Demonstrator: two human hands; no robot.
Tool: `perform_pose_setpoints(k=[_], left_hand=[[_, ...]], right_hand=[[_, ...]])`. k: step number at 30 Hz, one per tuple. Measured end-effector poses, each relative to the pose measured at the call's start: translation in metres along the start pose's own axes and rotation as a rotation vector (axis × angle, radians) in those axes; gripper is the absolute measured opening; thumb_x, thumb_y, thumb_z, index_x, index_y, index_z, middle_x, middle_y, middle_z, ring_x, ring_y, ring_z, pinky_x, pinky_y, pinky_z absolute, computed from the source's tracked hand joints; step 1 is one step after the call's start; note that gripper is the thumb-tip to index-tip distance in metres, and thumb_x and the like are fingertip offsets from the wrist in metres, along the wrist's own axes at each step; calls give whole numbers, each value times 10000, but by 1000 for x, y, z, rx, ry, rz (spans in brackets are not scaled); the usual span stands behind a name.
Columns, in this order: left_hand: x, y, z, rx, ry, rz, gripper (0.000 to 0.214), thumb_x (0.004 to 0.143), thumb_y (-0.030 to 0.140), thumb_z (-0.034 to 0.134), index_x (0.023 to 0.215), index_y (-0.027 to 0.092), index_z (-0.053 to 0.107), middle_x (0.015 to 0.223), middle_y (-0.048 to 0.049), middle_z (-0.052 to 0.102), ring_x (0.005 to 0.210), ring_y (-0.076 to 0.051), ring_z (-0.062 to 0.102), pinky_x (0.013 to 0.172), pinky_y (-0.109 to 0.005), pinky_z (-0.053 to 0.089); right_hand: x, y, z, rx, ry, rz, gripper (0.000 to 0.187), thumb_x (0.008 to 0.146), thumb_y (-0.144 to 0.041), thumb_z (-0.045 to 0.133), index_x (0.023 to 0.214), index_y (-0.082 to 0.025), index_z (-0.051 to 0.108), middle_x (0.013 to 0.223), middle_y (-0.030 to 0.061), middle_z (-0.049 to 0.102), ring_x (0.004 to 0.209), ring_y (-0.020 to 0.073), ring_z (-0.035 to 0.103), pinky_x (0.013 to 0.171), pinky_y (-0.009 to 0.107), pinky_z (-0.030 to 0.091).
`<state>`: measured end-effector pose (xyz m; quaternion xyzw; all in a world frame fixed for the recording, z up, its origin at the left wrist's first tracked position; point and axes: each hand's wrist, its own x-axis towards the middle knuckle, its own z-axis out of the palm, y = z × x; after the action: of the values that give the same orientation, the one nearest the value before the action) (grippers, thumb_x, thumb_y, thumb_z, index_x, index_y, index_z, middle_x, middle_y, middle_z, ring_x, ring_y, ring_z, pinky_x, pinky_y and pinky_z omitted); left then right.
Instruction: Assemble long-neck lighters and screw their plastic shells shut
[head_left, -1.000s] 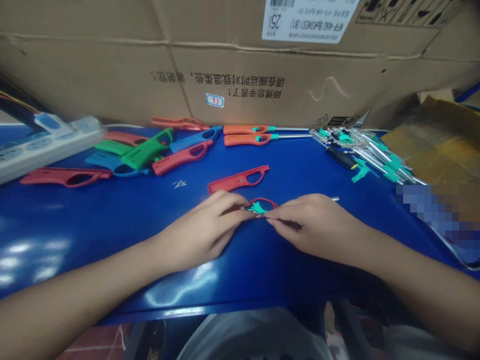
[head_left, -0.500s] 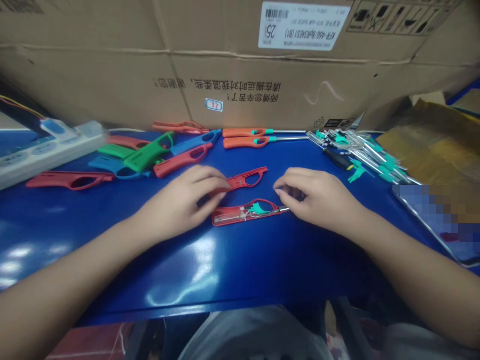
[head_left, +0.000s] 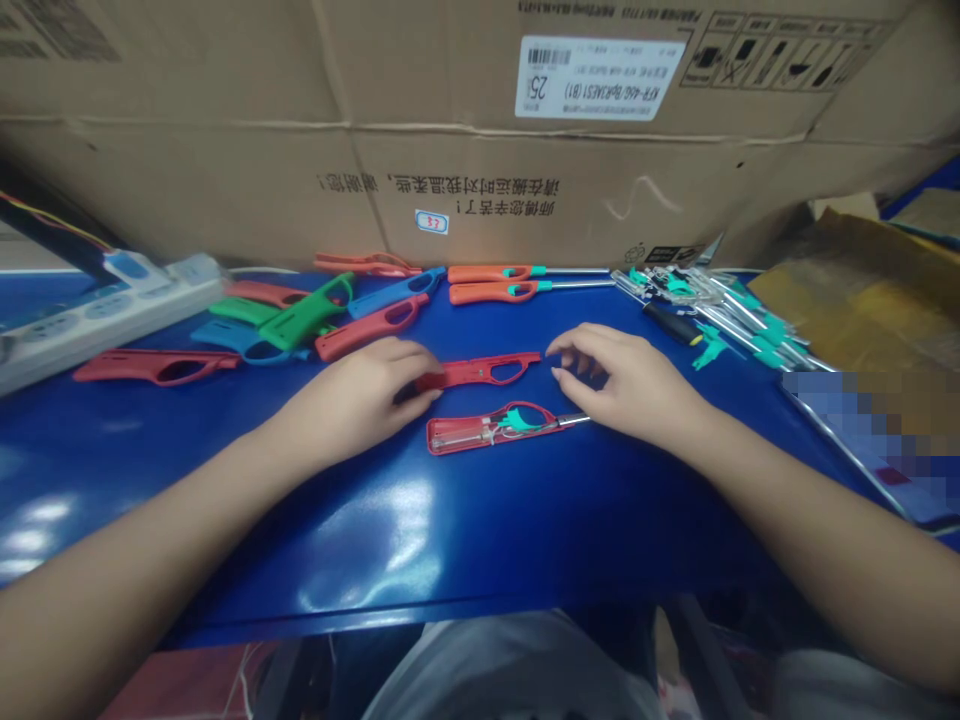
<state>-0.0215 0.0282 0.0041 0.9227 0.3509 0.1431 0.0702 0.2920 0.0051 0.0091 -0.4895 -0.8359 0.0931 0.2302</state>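
My left hand (head_left: 367, 392) has its thumb and fingers around the left end of a red lighter casing half (head_left: 480, 371), whose inner side faces up. Just below lies the other red half (head_left: 450, 436), apart from it on the blue table. A clear fuel tank (head_left: 459, 438), thin wires and a green trigger (head_left: 517, 418) sit inside that lower half. Its metal rod (head_left: 575, 420) sticks out to the right, partly behind my fingers. My right hand (head_left: 630, 378) hovers by the casing's right end, thumb and curled fingers apart, holding nothing.
Coloured casings (head_left: 300, 318) lie at the left near a white power strip (head_left: 112, 310). Two orange lighters (head_left: 487, 292) rest before a cardboard box (head_left: 450, 120). At the right are a pile of rods with green triggers (head_left: 727, 300), a screwdriver (head_left: 671, 323) and a yellow-brown bag (head_left: 840, 290).
The upper red casing half has turned closer to level and now lies further from the lower half. My right hand has moved slightly up, off the metal rod. The camera view has tilted slightly upward.
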Motion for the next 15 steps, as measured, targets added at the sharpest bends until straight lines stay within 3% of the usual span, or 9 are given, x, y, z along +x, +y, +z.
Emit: perform_pose_setpoints(k=[4, 8, 12, 15], left_hand=[[-2, -2, 0, 61, -2, -44, 280, 1029, 318, 455, 1125, 164, 668, 1105, -113, 712, 1056, -274, 665, 948, -435, 543], [-3, 7, -5, -36, 45, -183, 243, 1000, 352, 508, 1121, 169, 610, 1054, -98, 709, 897, -251, 691, 783, -377, 559], [-2, 25, -13, -463, 91, -255, 248, 988, 411, 589, 1092, 190, 629, 980, -44, 725, 855, -192, 708, 743, -289, 560], [-1, 39, -17, -901, 55, -371, 301, 956, 420, 657, 1111, 164, 625, 897, -41, 748, 789, -168, 721, 736, -269, 585]], right_hand=[[0, 0, 3, 18, -1, -21, 189, 903, -184, 589, 1078, -195, 659, 988, 68, 681, 873, 202, 639, 769, 329, 508], [0, -2, 5, 28, 78, -98, 408, 927, -209, 605, 1334, -196, 571, 1242, 140, 605, 1128, 262, 602, 956, 419, 518], [0, -3, 4, -74, 131, -238, 549, 930, -288, 673, 1440, -195, 492, 1420, 184, 511, 1345, 327, 470, 1121, 524, 405], [0, -2, 4, -77, 119, -370, 492, 938, -300, 675, 1397, -215, 520, 1373, 158, 588, 1275, 326, 531, 1063, 523, 433]])
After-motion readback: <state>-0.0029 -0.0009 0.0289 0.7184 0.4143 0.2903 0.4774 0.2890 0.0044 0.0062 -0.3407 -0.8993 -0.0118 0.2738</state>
